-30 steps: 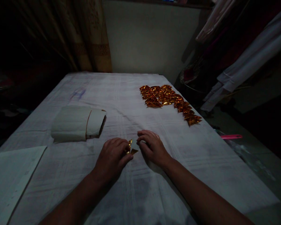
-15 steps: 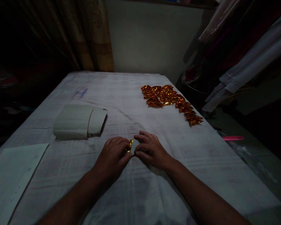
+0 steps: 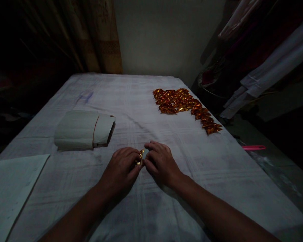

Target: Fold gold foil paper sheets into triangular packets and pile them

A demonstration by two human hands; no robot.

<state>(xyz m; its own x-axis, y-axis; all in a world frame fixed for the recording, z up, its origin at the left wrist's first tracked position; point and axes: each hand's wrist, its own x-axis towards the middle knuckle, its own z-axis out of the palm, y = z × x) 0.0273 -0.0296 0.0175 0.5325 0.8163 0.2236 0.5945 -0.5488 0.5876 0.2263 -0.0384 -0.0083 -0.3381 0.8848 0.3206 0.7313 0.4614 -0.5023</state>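
Observation:
Over the near middle of the table, my left hand [image 3: 123, 164] is closed around a small folded piece of gold foil [image 3: 141, 156]. Most of that piece is hidden behind the fingers; a shiny narrow edge shows. My right hand [image 3: 161, 163] faces it from the right, thumb and a finger drawn together at the foil's lower corner. Its index finger arches above, apart from the foil. Farther back on the right lies a cluster of folded gold foil pieces [image 3: 178, 101], with a row of them trailing toward the table's right edge.
A pale cloth with faint checks covers the table [image 3: 131, 208]. On the left are a rolled grey-white packet with a band [image 3: 74, 131] and a flat white sheet [image 3: 17, 181]. Clothes [image 3: 272, 67] hang at right, above a pink handle [image 3: 254, 147] beyond the edge.
My right thumb and finger have closed in on the foil's lower corner. The left hand keeps its grip in nearly the same place. The camera view has shifted slightly.

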